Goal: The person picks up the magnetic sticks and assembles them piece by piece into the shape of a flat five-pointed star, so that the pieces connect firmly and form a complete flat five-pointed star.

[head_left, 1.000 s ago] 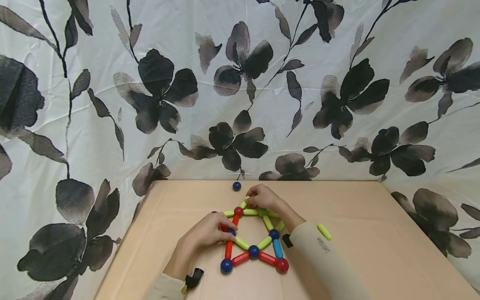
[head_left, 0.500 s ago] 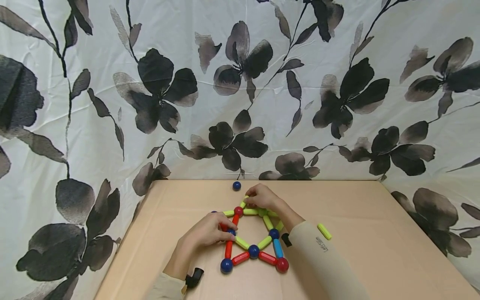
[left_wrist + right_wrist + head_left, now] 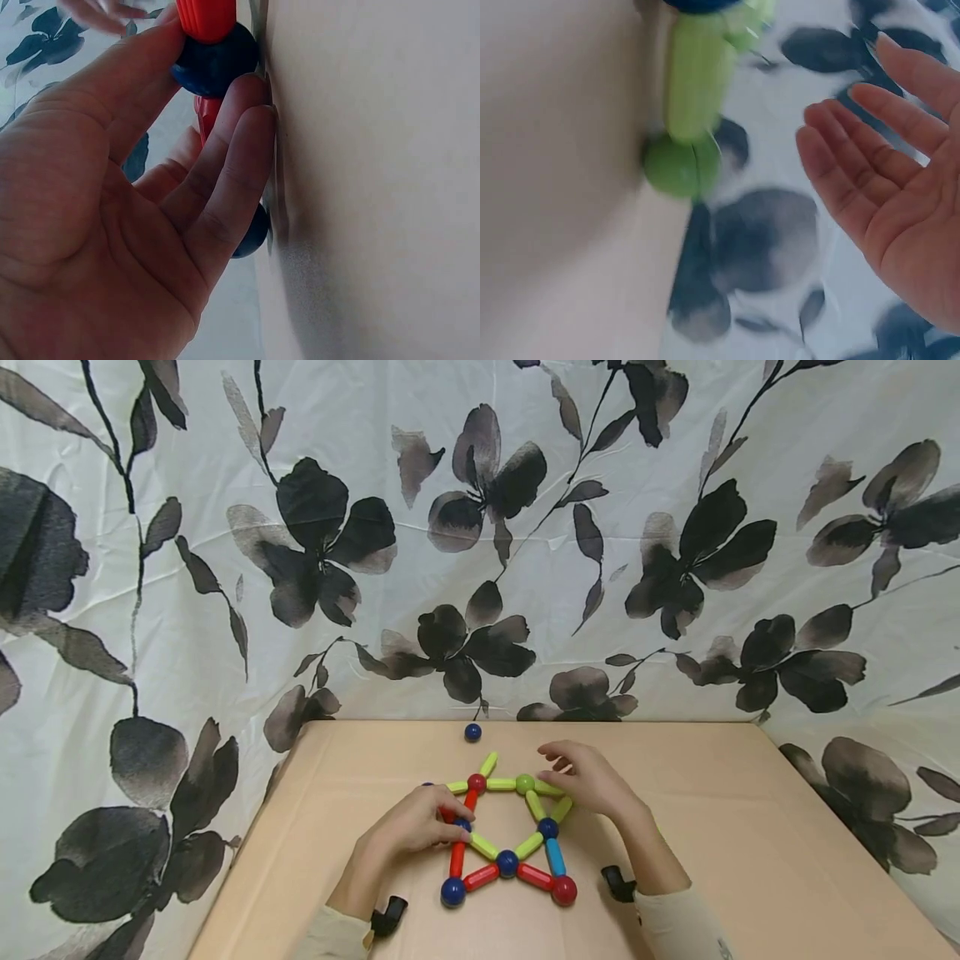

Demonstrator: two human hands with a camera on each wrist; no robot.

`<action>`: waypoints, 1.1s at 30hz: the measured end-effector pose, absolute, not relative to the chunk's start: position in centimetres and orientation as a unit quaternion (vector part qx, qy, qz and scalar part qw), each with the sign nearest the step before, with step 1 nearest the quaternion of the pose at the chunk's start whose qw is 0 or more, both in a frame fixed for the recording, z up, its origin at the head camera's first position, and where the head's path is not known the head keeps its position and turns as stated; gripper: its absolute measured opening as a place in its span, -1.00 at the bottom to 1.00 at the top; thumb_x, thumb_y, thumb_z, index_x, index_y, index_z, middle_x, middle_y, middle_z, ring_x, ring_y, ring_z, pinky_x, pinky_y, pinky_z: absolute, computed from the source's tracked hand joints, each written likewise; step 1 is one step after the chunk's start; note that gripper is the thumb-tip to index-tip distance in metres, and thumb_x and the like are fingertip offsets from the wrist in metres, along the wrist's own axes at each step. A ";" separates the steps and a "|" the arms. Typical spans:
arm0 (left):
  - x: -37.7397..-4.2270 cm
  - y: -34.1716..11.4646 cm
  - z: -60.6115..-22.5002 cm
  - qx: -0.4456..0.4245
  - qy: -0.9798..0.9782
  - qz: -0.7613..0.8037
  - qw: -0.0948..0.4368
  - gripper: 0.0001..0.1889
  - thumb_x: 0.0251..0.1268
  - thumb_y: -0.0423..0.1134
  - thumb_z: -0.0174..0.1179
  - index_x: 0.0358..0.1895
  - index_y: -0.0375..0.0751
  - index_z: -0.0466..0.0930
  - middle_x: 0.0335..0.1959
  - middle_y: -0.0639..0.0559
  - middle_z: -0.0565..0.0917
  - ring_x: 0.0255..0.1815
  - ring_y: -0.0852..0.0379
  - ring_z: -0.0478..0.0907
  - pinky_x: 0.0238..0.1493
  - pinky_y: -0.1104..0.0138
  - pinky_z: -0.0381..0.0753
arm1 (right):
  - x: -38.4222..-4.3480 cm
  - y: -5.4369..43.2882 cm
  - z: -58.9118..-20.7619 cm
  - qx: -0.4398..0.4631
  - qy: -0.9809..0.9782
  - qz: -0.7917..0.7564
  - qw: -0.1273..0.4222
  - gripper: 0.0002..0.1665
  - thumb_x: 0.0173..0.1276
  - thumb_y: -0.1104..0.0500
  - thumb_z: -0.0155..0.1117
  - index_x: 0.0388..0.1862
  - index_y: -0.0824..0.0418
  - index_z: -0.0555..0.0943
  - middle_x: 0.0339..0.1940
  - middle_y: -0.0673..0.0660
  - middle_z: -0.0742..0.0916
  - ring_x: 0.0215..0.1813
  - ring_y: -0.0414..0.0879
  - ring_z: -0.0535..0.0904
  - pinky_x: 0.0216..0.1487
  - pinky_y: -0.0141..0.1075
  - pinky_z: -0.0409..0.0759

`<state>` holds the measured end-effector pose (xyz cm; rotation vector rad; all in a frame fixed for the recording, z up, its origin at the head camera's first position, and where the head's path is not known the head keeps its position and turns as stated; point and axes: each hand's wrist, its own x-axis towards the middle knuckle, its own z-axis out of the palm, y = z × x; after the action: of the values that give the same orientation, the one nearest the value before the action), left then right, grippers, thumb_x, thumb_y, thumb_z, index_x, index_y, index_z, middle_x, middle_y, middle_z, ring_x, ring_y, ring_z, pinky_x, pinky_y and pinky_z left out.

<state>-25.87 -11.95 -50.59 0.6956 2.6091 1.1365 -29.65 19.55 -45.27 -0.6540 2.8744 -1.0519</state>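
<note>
A flat frame of magnetic sticks and balls lies on the table, with a pentagon of mostly yellow-green sticks in its middle. My left hand pinches a blue ball on the frame's left side, where red sticks join it. My right hand hovers past the upper right of the frame, fingers loosely bent and holding nothing. Near it are a green ball and a yellow-green stick. Another yellow-green stick juts up and away from the red ball at the top left.
A loose blue ball sits near the far edge of the tan table. At the frame's near corners are a blue ball and a red ball. A floral cloth hangs behind the table.
My right hand has let go of the yellow-green stick at the top red ball and moved right. Its forearm now covers the loose stick on the right. My left hand stays put.
</note>
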 end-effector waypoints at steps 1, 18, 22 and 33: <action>-25.8 -12.0 -50.6 0.237 0.886 0.385 0.105 -0.74 0.23 -0.07 0.51 -0.03 0.02 0.85 -0.19 0.16 0.69 -0.19 0.15 0.49 -0.25 0.36 0.46 | -29.0 20.4 -45.1 -0.205 0.918 -0.340 0.002 -0.50 0.44 0.10 0.43 0.30 0.21 0.63 0.19 0.16 0.74 0.06 0.01 0.70 0.13 -0.01 0.69; -25.8 -11.9 -50.5 0.238 0.888 0.380 0.101 -0.75 0.24 -0.08 0.51 -0.04 0.01 0.85 -0.19 0.10 0.67 -0.22 0.15 0.48 -0.29 0.36 0.47 | -27.7 30.7 -45.4 -0.179 0.925 -0.334 -0.008 -0.44 0.46 0.13 0.40 0.39 0.21 0.55 0.30 0.21 0.68 0.19 0.16 0.65 0.15 -0.01 0.64; -25.8 -12.0 -50.4 0.237 0.888 0.380 0.101 -0.75 0.25 -0.08 0.50 -0.04 0.01 0.85 -0.18 0.08 0.67 -0.23 0.14 0.48 -0.29 0.36 0.47 | -27.8 31.2 -45.5 -0.178 0.927 -0.331 -0.008 -0.45 0.46 0.14 0.40 0.37 0.25 0.56 0.27 0.25 0.70 0.15 0.18 0.66 0.11 -0.02 0.65; -26.0 -12.0 -50.7 0.241 0.887 0.381 0.101 -0.76 0.25 -0.08 0.50 -0.04 0.01 0.85 -0.20 0.11 0.68 -0.23 0.16 0.48 -0.28 0.37 0.45 | -27.7 33.4 -46.8 -0.130 0.930 -0.329 0.098 -0.50 0.29 0.35 0.44 0.23 0.32 0.64 -0.08 0.28 0.69 -0.10 0.05 0.64 -0.17 -0.18 0.60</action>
<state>-25.96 -12.02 -50.65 0.7120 2.6199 1.1258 -27.70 33.36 -46.78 -0.3857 2.7520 -0.9734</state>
